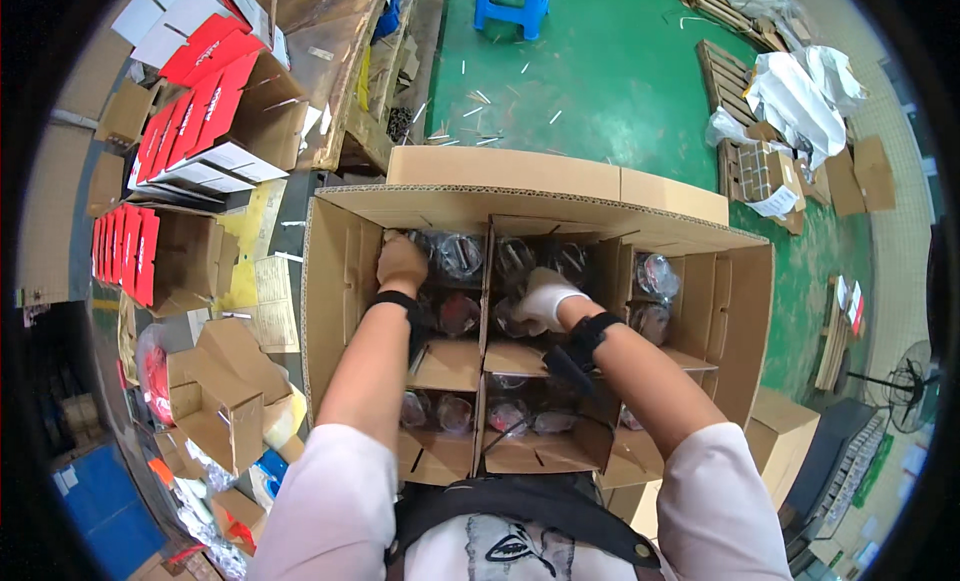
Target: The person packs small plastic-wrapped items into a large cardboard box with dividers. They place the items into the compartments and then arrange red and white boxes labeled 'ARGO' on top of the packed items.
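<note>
A large open cardboard carton point(335, 281) stands in front of me, split by cardboard dividers point(488, 281) into compartments. Clear-plastic-wrapped round items point(460, 256) lie in them, several in view; their exact kind is hard to make out. My bare left hand point(402, 263) is at the far left corner, its fingers curled down inside the carton, and what they hold is hidden. In the far middle compartment my right hand point(545, 299), in a white glove, closes on a wrapped item point(512, 319). Dark bands circle both wrists.
On the left are red and white boxes point(205, 106), a wooden bench point(335, 71) and opened small cartons point(225, 391). A blue stool point(513, 6) stands on the green floor point(600, 81) beyond. Pallets point(722, 86) with white plastic sheeting point(795, 101) and a fan point(905, 386) are at the right.
</note>
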Tool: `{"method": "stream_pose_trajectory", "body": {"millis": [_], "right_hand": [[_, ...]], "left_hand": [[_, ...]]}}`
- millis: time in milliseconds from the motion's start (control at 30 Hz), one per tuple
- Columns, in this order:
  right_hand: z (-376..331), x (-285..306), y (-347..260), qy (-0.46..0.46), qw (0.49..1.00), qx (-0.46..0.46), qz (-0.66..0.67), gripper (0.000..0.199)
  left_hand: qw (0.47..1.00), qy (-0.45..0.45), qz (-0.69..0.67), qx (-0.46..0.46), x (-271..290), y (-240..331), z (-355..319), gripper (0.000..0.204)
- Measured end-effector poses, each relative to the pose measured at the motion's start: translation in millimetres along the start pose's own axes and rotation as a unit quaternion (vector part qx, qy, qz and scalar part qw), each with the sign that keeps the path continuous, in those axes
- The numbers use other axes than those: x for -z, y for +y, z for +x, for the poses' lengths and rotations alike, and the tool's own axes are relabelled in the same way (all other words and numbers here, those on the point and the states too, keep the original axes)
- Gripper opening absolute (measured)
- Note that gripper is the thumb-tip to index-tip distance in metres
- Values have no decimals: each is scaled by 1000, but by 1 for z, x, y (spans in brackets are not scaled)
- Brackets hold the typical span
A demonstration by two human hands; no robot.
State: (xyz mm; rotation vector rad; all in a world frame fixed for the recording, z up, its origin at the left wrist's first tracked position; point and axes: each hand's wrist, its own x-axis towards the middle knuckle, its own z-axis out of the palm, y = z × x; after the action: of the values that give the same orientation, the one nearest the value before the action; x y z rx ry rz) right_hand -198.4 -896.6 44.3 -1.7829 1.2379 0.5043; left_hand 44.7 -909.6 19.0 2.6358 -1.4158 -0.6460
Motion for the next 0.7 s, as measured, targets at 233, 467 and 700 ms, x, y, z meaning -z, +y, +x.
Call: {"method": "stream_pose_trajectory", "body": {"millis": [233,467,700], "right_hand": [[6,-19,-23,67,990,-120,-10,36],[-37,31,2,88,991,86,-60,29],[-56,47,-3,-65,979,-188,44,22]], "left_hand": [[899,-374,-227,20,60,4,-37,31],[919,-369,68,-119,33,10,-58,46],[887,-334,217,-235,15,22,-59,42]]}}
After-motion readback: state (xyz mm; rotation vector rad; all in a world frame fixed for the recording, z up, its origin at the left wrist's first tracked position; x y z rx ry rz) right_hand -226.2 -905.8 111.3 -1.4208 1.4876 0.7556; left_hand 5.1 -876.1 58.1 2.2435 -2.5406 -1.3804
